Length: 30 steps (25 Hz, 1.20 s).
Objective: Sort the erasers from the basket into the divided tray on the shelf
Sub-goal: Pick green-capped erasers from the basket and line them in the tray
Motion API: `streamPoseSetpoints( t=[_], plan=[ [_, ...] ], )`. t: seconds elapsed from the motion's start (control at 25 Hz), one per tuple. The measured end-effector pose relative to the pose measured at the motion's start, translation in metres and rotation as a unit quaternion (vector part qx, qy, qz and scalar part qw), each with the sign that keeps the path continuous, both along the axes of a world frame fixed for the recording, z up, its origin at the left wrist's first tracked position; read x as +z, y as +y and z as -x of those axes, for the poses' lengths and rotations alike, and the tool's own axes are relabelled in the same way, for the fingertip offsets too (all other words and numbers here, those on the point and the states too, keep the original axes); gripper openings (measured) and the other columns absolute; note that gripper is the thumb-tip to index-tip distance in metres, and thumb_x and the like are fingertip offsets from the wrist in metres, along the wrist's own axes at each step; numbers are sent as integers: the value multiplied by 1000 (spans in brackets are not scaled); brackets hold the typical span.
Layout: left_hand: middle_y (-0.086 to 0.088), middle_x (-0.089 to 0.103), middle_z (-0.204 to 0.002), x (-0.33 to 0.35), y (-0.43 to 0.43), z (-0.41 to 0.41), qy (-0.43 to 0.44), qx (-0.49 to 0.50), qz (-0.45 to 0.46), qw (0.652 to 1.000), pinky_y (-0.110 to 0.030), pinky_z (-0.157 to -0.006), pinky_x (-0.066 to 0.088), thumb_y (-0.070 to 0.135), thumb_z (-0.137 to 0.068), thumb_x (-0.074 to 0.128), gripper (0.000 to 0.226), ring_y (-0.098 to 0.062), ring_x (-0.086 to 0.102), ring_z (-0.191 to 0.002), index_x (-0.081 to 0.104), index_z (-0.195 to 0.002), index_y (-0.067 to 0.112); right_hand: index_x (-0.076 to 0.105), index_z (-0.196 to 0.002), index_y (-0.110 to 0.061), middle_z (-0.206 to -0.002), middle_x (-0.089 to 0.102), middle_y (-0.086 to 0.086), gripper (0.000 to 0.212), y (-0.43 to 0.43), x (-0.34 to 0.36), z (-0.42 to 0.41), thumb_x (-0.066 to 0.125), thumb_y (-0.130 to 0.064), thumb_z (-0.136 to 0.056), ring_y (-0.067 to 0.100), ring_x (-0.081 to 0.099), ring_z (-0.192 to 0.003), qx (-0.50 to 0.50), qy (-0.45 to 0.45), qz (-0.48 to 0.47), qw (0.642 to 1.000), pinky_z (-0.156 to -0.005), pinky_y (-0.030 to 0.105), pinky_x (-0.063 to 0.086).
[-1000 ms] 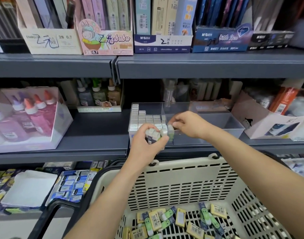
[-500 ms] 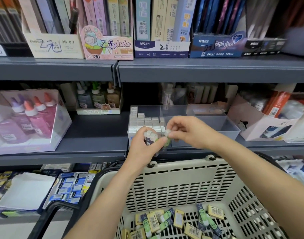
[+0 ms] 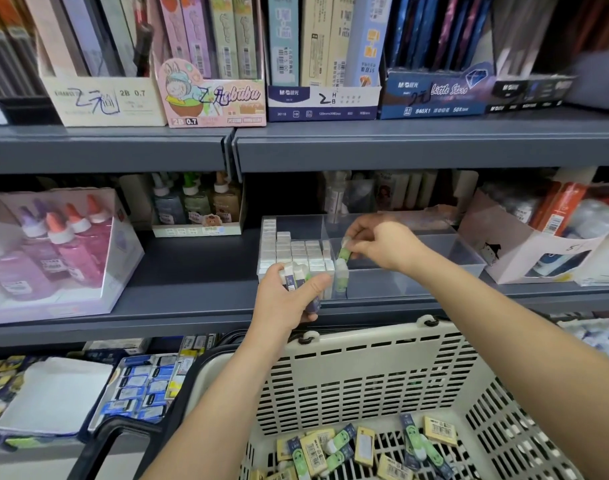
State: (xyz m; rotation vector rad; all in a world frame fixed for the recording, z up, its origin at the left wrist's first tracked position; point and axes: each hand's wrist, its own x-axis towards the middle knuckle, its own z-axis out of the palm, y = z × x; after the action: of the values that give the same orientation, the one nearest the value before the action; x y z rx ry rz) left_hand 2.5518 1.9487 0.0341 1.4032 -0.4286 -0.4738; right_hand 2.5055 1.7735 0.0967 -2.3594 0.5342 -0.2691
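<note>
A clear divided tray [image 3: 434, 251] sits on the middle shelf; its left compartment is packed with upright white erasers [image 3: 296, 252]. My left hand [image 3: 289, 299] grips a bunch of erasers in front of the tray's left corner. My right hand [image 3: 382, 245] pinches one green-sleeved eraser [image 3: 344, 252] over the middle compartment, just right of the divider. Another green eraser [image 3: 341, 278] stands at that compartment's front left. The beige basket [image 3: 365, 368] below holds several loose yellow and green erasers [image 3: 358, 448].
A pink box of glue bottles [image 3: 54, 251] stands on the shelf at left, and a white carton [image 3: 531, 244] at right. The upper shelf edge [image 3: 400, 147] hangs above the tray. Stationery packs [image 3: 140, 389] fill the lower shelf.
My right hand has drawn one green eraser away from the bunch in my left hand and carried it right and back, over the middle compartment. My left hand has sunk slightly.
</note>
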Motion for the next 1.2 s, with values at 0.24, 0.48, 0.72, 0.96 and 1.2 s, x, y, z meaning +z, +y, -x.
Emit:
streamPoseSetpoints(
  t=[0.24, 0.48, 0.72, 0.96, 1.2],
  plan=[
    [2, 60, -59, -2, -3, -1, -19, -2, -20, 1000, -25, -49, 52, 22, -73, 79, 31, -8, 53, -45, 52, -87, 14, 62, -111, -13, -114, 65, 8, 21, -1, -12, -3, 50, -14, -94, 22, 60, -104, 59, 92, 93, 990, -94, 32, 46],
    [2, 59, -63, -2, -5, 1, -51, 8, -49, 997, -23, -46, 50, 25, -70, 81, 34, -6, 53, -44, 51, -84, 18, 66, -107, -22, -105, 68, -3, 20, 19, -3, 9, 52, -22, -92, 15, 61, -99, 33, -23, 154, 987, -90, 30, 47],
    [-3, 60, -69, 1, -4, 3, -81, -13, -101, 991, -20, -46, 45, 20, -75, 76, 41, -4, 55, -46, 43, -98, 12, 70, -72, -26, -71, 68, -7, 8, 58, -4, 19, 72, -32, -76, 4, 60, -67, 80, -19, 12, 997, -69, 23, 50],
    [1, 65, -82, 3, 1, 4, -50, -31, -45, 997, -34, -61, 55, 27, -89, 62, 32, -7, 62, -60, 45, -113, 13, 66, -83, -20, -66, 69, 0, 5, 37, 7, 22, 66, -15, -82, 9, 66, -61, 4, -65, -94, 993, -68, 31, 55],
    [1, 59, -67, 2, 2, 2, -50, 19, -59, 997, -19, -37, 38, 30, -85, 67, 45, -1, 54, -50, 48, -120, 10, 66, -77, -19, -70, 69, 3, 7, -1, 23, 10, 71, -21, -80, 18, 68, -71, -91, -138, -9, 986, -72, 31, 53]
  ],
)
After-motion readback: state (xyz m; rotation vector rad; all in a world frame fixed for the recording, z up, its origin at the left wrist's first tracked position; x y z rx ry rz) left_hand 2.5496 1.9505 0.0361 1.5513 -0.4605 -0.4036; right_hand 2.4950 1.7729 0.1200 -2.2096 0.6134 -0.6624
